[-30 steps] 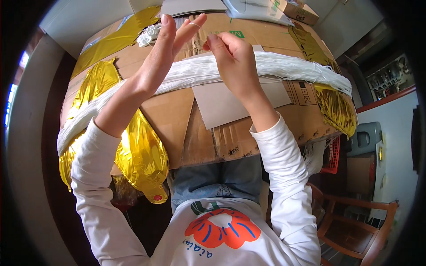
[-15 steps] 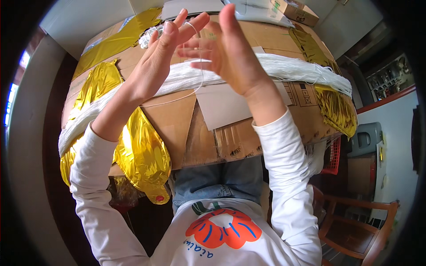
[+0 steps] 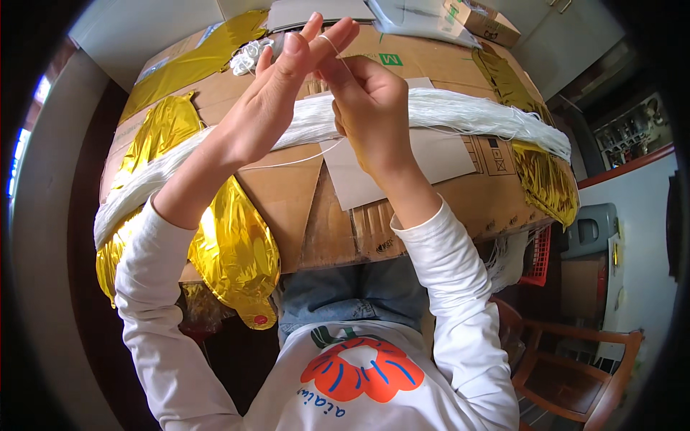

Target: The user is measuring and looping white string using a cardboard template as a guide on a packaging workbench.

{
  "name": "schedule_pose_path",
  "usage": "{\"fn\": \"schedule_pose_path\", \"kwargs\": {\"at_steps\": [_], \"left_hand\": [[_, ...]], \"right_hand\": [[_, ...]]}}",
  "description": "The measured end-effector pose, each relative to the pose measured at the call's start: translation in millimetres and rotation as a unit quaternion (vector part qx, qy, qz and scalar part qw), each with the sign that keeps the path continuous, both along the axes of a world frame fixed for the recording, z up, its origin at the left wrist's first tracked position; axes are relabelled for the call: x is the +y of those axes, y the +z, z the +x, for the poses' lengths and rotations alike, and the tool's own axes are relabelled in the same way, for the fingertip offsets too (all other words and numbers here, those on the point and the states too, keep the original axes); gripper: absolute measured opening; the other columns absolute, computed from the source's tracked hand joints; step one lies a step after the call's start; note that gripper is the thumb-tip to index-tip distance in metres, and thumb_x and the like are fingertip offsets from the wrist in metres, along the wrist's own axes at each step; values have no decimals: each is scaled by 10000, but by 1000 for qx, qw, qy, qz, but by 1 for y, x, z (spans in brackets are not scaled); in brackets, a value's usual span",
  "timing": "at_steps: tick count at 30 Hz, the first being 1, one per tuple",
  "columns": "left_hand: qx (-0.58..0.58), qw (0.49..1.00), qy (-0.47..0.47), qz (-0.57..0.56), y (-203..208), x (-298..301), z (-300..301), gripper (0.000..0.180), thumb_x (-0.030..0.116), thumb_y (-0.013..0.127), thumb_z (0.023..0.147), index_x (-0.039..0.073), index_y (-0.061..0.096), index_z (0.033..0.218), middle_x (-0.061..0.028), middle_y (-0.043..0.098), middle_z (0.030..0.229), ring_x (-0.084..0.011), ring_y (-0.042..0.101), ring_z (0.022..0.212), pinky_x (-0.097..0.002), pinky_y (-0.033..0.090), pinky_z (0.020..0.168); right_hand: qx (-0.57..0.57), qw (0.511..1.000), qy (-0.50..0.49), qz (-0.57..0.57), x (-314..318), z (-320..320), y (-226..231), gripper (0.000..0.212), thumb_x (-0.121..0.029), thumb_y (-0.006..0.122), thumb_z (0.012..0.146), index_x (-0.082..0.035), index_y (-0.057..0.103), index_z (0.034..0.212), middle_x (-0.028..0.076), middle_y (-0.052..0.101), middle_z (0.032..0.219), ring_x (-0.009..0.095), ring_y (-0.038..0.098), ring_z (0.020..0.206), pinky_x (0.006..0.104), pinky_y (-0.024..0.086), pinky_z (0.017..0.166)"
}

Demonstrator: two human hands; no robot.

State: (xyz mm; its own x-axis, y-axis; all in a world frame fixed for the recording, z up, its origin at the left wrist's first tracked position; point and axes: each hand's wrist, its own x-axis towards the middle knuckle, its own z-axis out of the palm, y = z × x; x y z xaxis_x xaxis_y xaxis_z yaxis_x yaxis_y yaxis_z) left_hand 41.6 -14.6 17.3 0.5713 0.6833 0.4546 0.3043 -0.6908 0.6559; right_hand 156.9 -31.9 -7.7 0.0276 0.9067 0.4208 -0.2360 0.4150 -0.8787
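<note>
Both hands are raised over a long bundle of white strands (image 3: 474, 115) that lies bowed across the cardboard. Fingers stretched out, my left hand (image 3: 277, 90) is open, and a thin white cord (image 3: 329, 44) passes round its fingers. Close beside those fingertips, my right hand (image 3: 371, 104) is closed on the cord, thumb and fingers pinched together. Lower down, the cord's loose part (image 3: 291, 162) trails left over the cardboard, below the bundle. Part of the cord is hidden behind my right hand.
Under the bundle are a cardboard-covered table (image 3: 287, 237) and a grey sheet (image 3: 366, 176). Crumpled gold foil (image 3: 241, 248) hangs off the near left edge. A small coil of white cord (image 3: 248, 57) lies farther back. A wooden chair (image 3: 575, 373) stands at the lower right.
My right hand has gone from open, fingers spread, to closed on the cord beside my left fingers. My left hand has shifted slightly right, its fingers still stretched out.
</note>
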Motion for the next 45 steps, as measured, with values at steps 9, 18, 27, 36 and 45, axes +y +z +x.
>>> {"fn": "schedule_pose_path", "kwargs": {"at_steps": [9, 18, 27, 36, 45], "left_hand": [[118, 992, 15, 38, 28, -19, 0, 687, 506, -70, 750, 101, 214, 1227, -119, 241, 1249, -269, -47, 1194, -459, -108, 914], [40, 975, 119, 186, 7, -24, 18, 639, 484, 22, 792, 73, 382, 1125, -142, 419, 1081, -229, 234, 1141, -429, 38, 945], [165, 970, -25, 174, 9, -17, -15, 431, 360, 334, 818, 44, 545, 614, -50, 545, 647, -184, 502, 750, -385, 137, 904], [-183, 935, -179, -244, 16, -40, -8, 361, 259, 389, 817, -27, 571, 692, -67, 573, 627, -56, 437, 508, -183, 330, 496], [-293, 931, -22, -216, 8, -23, 3, 334, 269, 355, 816, 20, 561, 902, -101, 582, 850, -3, 227, 445, -147, 212, 403]], "right_hand": [[-105, 991, -21, 84, -15, 13, 14, 248, -212, 506, 772, 12, 546, 674, -15, 455, 497, 27, 344, 443, 180, 284, 409], [-48, 999, -8, 14, -10, 15, 19, 189, -96, 479, 751, 5, 476, 590, -2, 399, 419, 47, 341, 388, 198, 282, 382], [-466, 849, 35, 247, -19, 37, 40, 52, -50, 521, 642, -2, 506, 627, 135, 504, 520, 247, 488, 439, 293, 374, 432], [-203, 940, 252, 112, -18, 49, 28, 150, -137, 502, 766, -4, 513, 697, -14, 468, 565, 21, 389, 535, 170, 316, 466], [-202, 964, -46, 166, -28, 11, 2, 101, -72, 480, 736, -6, 464, 662, 78, 449, 484, 125, 431, 416, 236, 331, 398]]}}
